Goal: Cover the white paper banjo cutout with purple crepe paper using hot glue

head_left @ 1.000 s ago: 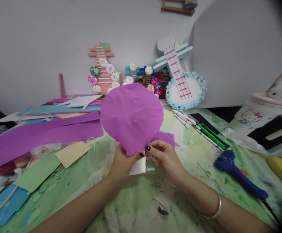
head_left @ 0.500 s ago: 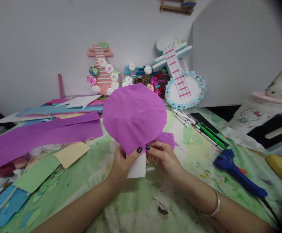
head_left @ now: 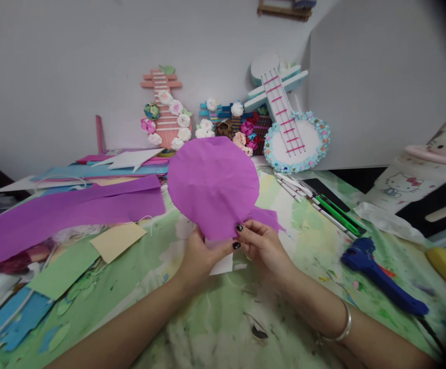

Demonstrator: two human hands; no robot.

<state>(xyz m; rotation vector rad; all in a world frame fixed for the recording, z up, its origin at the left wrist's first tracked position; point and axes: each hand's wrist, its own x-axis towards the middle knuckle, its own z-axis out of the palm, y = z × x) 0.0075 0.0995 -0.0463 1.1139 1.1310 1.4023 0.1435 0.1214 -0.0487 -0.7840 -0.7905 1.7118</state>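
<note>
A round purple paper-covered piece [head_left: 213, 182] stands upright between my hands, with a white tab [head_left: 223, 265] showing below the purple. My left hand [head_left: 200, 259] grips the lower left of the piece, its thumb lying across the white part. With thumb and fingers closed, my right hand [head_left: 261, 246] pinches the purple paper at the lower right edge. Behind it, a loose purple paper scrap [head_left: 267, 219] pokes out to the right. The fingers behind the piece are mostly hidden.
Purple [head_left: 130, 197], green [head_left: 65, 269] and beige [head_left: 119, 241] papers lie to the left. Decorated instrument-shaped crafts, one pink [head_left: 165, 120] and one white-and-blue [head_left: 296, 138], lean on the wall. Green cutters [head_left: 338, 215], a blue glue gun [head_left: 382, 277] and a cup [head_left: 403, 177] are on the right.
My left thumb has slid right and down across the white tab. My right thumb has moved up onto the purple edge. The view has shifted slightly.
</note>
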